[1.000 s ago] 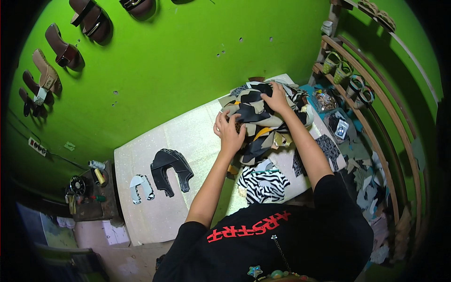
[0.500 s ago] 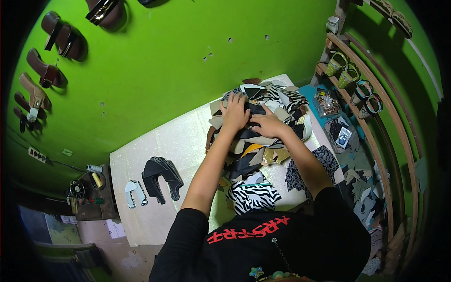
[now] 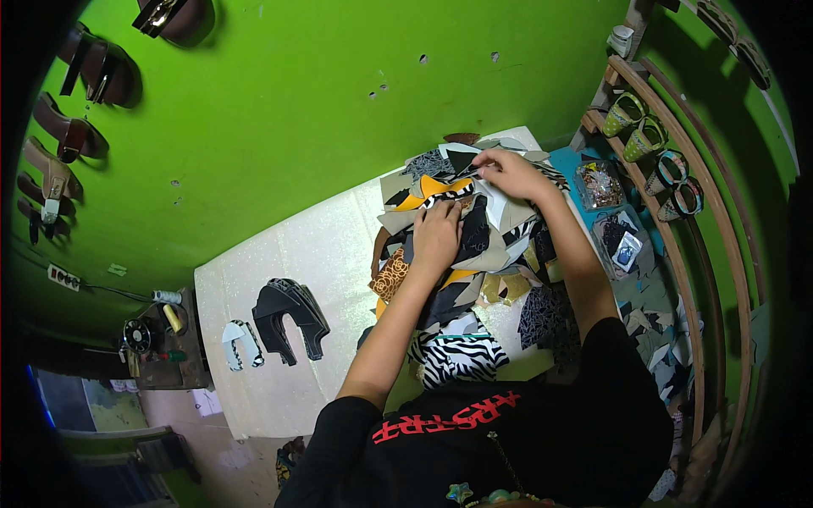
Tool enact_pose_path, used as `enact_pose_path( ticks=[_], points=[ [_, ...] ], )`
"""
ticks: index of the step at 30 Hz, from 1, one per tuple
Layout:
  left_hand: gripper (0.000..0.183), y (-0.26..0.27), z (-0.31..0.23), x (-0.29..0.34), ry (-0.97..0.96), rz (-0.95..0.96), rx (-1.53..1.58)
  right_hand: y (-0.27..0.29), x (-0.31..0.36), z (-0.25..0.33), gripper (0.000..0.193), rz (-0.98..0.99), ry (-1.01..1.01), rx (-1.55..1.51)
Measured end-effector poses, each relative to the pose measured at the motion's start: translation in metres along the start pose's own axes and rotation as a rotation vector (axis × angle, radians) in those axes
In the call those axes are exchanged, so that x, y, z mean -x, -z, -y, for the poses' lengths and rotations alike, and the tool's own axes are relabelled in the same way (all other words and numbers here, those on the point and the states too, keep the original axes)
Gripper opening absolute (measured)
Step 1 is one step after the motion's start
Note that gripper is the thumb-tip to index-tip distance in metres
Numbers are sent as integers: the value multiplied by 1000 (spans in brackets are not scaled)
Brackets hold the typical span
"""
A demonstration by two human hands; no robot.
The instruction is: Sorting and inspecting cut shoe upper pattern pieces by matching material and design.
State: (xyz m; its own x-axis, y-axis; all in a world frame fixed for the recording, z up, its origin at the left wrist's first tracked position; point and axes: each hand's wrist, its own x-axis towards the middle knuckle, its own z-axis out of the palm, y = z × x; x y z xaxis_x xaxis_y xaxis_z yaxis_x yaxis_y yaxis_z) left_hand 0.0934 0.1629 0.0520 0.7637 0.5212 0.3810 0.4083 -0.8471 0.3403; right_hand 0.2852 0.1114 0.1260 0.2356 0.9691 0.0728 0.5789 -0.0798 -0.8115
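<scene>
Scraps (image 3: 484, 258), likely light and pliable
Your left hand (image 3: 439, 235) rests half-curled, your right hand (image 3: 511, 175) partly closed; whether either grips any, I can't tell. Pinch edges.

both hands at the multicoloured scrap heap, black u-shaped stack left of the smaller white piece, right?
No: the head view shows the black U-shaped stack right of the smaller white piece; the left hand and right hand are at the multicoloured scrap heap.
</scene>
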Motion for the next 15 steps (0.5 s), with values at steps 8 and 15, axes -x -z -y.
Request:
enact_pose_path(
  ticks=[8, 15],
  points=[
    [33, 0, -3, 9, 5, 28, -42, -28, -80, -53, 48, 122, 11, 500],
    [34, 1, -1, 12, -7, 6, -2, -61, -116, -62, 67, 309, -125, 726]
  ],
)
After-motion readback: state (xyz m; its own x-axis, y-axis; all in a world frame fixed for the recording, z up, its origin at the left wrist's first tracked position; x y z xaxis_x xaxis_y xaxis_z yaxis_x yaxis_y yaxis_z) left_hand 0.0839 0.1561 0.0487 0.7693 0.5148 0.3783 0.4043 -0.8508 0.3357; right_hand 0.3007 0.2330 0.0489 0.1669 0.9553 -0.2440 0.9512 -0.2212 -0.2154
